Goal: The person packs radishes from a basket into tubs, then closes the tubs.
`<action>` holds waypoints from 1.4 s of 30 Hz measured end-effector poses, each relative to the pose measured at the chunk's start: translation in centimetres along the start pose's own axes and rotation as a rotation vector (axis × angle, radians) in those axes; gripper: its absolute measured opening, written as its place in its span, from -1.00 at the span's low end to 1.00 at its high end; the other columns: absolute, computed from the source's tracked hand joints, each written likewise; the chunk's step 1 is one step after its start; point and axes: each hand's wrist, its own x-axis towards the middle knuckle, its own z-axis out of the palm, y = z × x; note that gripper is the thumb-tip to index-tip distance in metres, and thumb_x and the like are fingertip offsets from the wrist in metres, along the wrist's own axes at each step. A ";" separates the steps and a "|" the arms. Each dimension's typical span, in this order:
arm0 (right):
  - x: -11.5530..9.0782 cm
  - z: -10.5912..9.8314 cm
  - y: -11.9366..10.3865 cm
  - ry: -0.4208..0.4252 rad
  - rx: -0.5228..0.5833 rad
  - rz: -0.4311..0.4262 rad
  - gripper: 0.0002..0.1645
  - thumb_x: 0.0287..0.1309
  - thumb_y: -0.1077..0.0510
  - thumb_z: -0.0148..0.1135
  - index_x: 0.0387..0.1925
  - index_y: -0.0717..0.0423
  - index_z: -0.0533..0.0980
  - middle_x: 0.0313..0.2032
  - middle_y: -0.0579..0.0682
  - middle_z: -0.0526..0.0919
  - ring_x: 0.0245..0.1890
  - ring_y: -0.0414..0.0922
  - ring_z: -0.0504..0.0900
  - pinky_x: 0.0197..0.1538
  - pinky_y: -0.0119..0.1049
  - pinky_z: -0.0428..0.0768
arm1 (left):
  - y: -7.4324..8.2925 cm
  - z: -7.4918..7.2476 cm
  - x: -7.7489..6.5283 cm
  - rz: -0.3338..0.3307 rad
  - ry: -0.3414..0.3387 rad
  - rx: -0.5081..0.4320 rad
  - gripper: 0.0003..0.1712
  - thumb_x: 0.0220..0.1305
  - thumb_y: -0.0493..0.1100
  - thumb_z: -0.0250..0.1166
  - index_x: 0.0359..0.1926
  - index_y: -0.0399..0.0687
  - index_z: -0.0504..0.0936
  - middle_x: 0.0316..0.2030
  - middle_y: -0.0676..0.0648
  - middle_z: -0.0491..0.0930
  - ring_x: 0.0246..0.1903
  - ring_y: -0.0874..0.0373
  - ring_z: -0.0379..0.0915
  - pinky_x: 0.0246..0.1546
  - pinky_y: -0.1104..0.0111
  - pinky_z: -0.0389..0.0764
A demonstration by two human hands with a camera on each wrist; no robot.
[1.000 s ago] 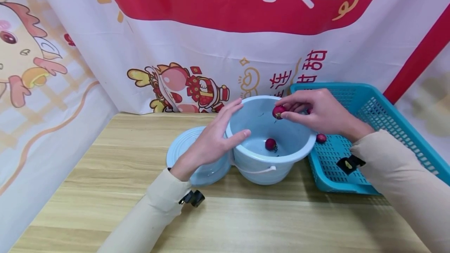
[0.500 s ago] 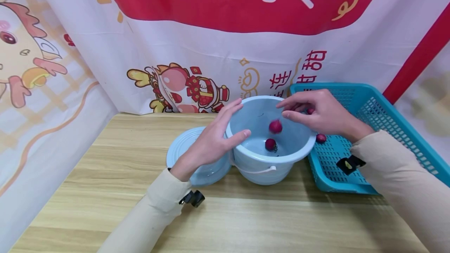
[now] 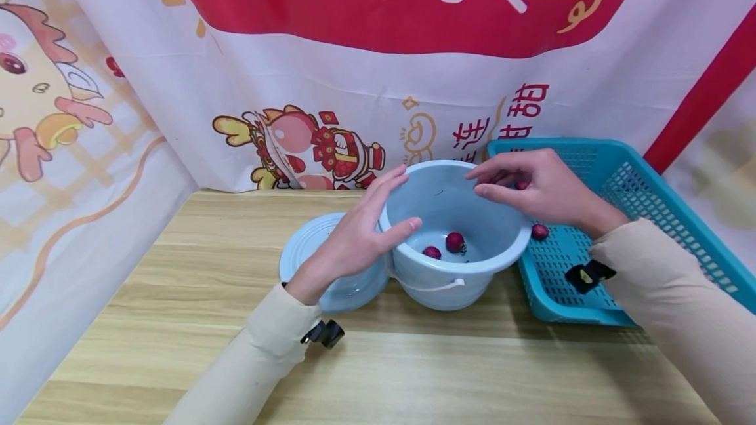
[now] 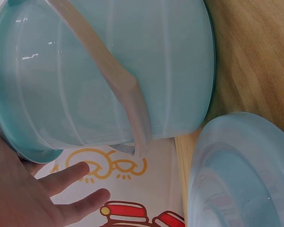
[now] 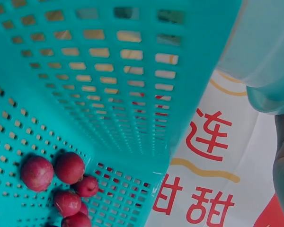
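A light blue bucket (image 3: 455, 284) stands upright with two red radishes at its bottom, one (image 3: 455, 242) by the middle, the other (image 3: 432, 252) nearer the left wall. My left hand (image 3: 363, 231) rests against the bucket's left rim, fingers spread and fairly straight. Over the right rim hovers my right hand (image 3: 525, 189), fingers and thumb apart. Another bit of red (image 3: 522, 185) shows in the gap under it; I cannot tell whether it lies in the palm or the basket. Several radishes (image 5: 69, 168) lie in the teal basket (image 5: 199, 28), seen in the right wrist view.
Left of the bucket, partly beneath my left forearm, lies its light blue lid (image 3: 354, 287). The bucket's pale handle (image 3: 431, 287) hangs down in front. The basket's wall adjoins the bucket on the right. A printed curtain (image 3: 378, 84) hangs behind the wooden table (image 3: 177, 294).
My right hand has let go of a radish, which has dropped into the bucket and come to rest left of the other one. The left hand has stayed in place.
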 end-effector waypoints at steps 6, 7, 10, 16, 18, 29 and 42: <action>-0.3 -0.7 0.1 0.054 0.093 0.079 -0.53 0.23 0.07 0.54 0.18 -0.13 0.71 0.06 -0.04 0.82 -0.13 -0.22 0.80 -0.13 -0.43 0.78 | 0.0 0.0 -0.1 0.002 0.005 -0.001 -0.07 0.42 0.38 0.16 0.69 0.31 0.09 0.71 0.28 -0.10 0.68 0.05 -0.03 0.49 -0.40 0.23; -0.4 -0.9 0.2 0.070 0.106 0.091 -0.52 0.23 0.06 0.54 0.19 -0.13 0.71 0.06 -0.04 0.82 -0.11 -0.25 0.80 -0.12 -0.44 0.78 | -0.1 0.0 -0.1 0.003 0.006 0.000 -0.07 0.42 0.38 0.15 0.69 0.31 0.09 0.71 0.27 -0.10 0.69 0.05 -0.03 0.49 -0.40 0.23; -0.7 -1.7 1.1 0.106 0.137 0.109 -0.50 0.26 0.05 0.52 0.23 -0.08 0.69 0.03 -0.17 0.82 -0.08 -0.30 0.80 -0.09 -0.47 0.77 | 0.0 0.0 -0.2 0.002 0.007 0.002 -0.07 0.42 0.38 0.16 0.69 0.31 0.09 0.71 0.28 -0.10 0.69 0.06 -0.04 0.49 -0.40 0.22; -1.7 -3.5 4.0 0.132 0.139 0.190 -0.47 0.32 -0.03 0.46 0.29 -0.08 0.64 -0.04 -0.36 0.80 -0.13 -0.24 0.83 -0.10 -0.46 0.77 | 0.0 0.0 -0.1 0.006 0.011 -0.002 -0.07 0.42 0.38 0.15 0.69 0.31 0.10 0.70 0.31 -0.10 0.69 0.07 -0.03 0.50 -0.38 0.22; -2.1 -4.2 5.1 0.124 0.119 0.229 -0.45 0.33 -0.06 0.45 0.31 -0.12 0.63 -0.02 -0.36 0.80 -0.11 -0.28 0.81 -0.11 -0.49 0.75 | 0.0 0.1 -0.1 0.007 0.011 -0.004 -0.07 0.42 0.38 0.15 0.69 0.31 0.10 0.70 0.32 -0.10 0.68 0.07 -0.03 0.50 -0.38 0.23; -3.3 -6.1 11.3 0.013 0.039 0.407 -0.34 0.31 -0.17 0.44 0.38 -0.14 0.57 0.02 -0.50 0.70 0.05 -0.34 0.60 -0.13 -0.35 0.76 | 0.0 0.1 -0.1 0.000 0.011 0.004 -0.07 0.42 0.38 0.15 0.69 0.30 0.10 0.70 0.31 -0.10 0.68 0.05 -0.01 0.49 -0.39 0.24; -4.1 -5.3 14.4 -0.146 0.080 0.489 -0.21 0.31 -0.15 0.45 0.48 0.01 0.47 0.38 0.17 0.59 0.24 0.08 0.58 0.14 0.07 0.76 | 0.0 0.1 0.0 0.000 0.007 0.000 -0.07 0.42 0.38 0.14 0.69 0.33 0.09 0.70 0.34 -0.11 0.68 0.03 0.00 0.47 -0.41 0.26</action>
